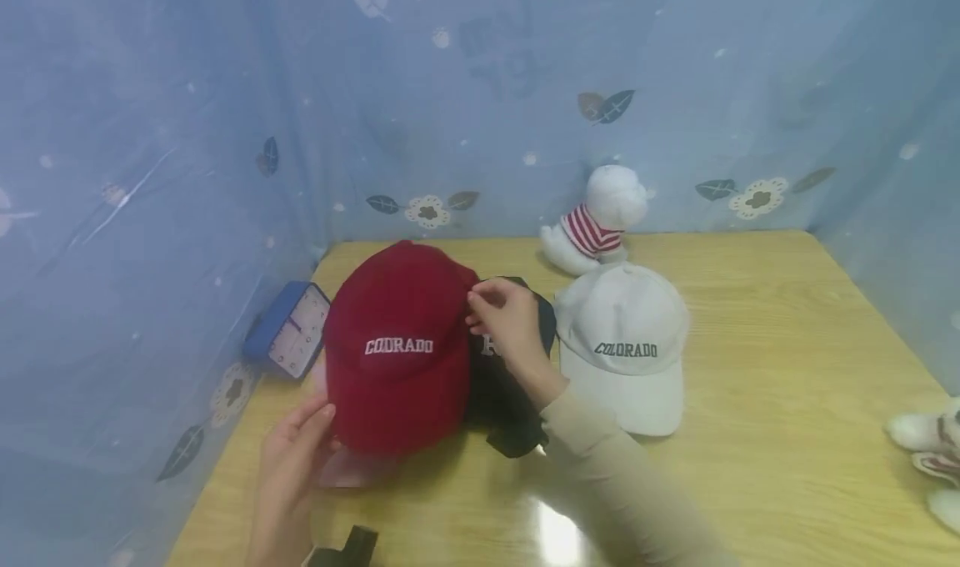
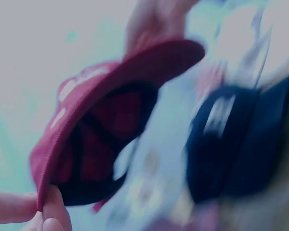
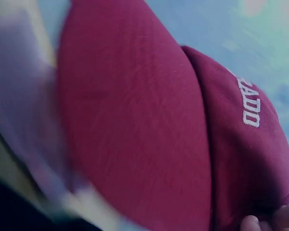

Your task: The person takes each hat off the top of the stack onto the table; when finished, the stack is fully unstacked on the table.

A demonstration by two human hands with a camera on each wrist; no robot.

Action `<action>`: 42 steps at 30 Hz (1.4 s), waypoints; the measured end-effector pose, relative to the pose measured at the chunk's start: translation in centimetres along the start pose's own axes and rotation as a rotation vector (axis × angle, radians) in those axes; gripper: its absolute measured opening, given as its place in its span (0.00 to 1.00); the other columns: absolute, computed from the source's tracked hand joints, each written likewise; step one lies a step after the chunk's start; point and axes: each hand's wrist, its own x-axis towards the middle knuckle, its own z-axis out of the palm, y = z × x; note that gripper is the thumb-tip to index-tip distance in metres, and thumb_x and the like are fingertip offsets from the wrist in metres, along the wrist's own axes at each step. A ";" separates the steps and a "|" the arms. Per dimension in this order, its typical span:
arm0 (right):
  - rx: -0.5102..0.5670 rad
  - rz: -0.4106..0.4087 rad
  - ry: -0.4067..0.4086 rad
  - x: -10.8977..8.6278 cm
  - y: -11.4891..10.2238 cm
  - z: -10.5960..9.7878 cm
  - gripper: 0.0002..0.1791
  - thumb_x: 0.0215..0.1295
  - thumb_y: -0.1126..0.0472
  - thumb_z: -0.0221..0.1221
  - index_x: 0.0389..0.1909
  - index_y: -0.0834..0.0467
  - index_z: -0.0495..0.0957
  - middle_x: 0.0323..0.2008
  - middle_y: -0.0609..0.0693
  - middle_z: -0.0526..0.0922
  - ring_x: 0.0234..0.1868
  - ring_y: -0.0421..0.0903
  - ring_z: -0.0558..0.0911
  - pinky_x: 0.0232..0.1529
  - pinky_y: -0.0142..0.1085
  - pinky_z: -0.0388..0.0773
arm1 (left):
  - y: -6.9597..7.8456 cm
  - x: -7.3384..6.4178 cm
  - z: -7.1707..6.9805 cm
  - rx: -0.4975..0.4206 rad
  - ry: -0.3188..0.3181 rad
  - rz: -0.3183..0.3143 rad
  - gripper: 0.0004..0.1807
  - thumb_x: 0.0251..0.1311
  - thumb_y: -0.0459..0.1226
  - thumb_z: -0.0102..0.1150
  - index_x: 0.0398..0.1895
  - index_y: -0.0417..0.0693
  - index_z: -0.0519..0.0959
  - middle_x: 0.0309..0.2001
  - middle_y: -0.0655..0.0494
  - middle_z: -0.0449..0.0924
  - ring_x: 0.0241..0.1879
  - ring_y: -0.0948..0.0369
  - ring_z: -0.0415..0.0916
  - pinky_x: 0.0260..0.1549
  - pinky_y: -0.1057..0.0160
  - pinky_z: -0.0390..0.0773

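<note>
Head view: the red cap (image 1: 397,300) could slip if either fingertip pinch loosens, or knock the black cap (image 1: 495,396) just beside it if swung rightward. It lies between the hands, the left hand (image 1: 295,442) pinching the brim's edge, the right hand (image 1: 512,321) pinching the crown's side.

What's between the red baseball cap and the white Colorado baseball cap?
In the head view, a dark baseball cap lies between them, with the right hand in front, partly hiding it.
</note>
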 end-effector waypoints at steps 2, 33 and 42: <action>-0.014 -0.035 0.075 0.3 -1.3 -2.8 0.07 0.59 0.71 0.57 0.37 0.72 0.77 0.28 0.59 0.80 0.19 0.39 0.79 0.23 0.35 0.81 | 0.1 0.6 3.2 -0.024 -0.074 0.024 0.08 0.62 0.31 0.53 0.38 0.50 0.80 0.29 0.60 0.81 0.25 0.67 0.75 0.24 0.72 0.77; -0.890 0.272 0.674 3.9 -1.0 -30.6 0.20 0.58 0.67 0.42 0.44 0.74 0.75 0.48 0.71 0.73 0.58 0.68 0.63 0.61 0.54 0.58 | -11.4 2.0 36.6 0.206 -0.354 -0.121 0.11 0.49 0.26 0.59 0.36 0.44 0.78 0.23 0.58 0.81 0.20 0.54 0.81 0.16 0.66 0.78; -0.869 0.345 0.668 4.5 2.3 -31.4 0.20 0.60 0.66 0.41 0.47 0.72 0.74 0.50 0.70 0.73 0.55 0.67 0.67 0.59 0.53 0.62 | -11.6 2.0 37.0 0.218 -0.334 -0.182 0.27 0.45 0.23 0.62 0.54 0.34 0.73 0.37 0.51 0.80 0.24 0.54 0.81 0.18 0.63 0.80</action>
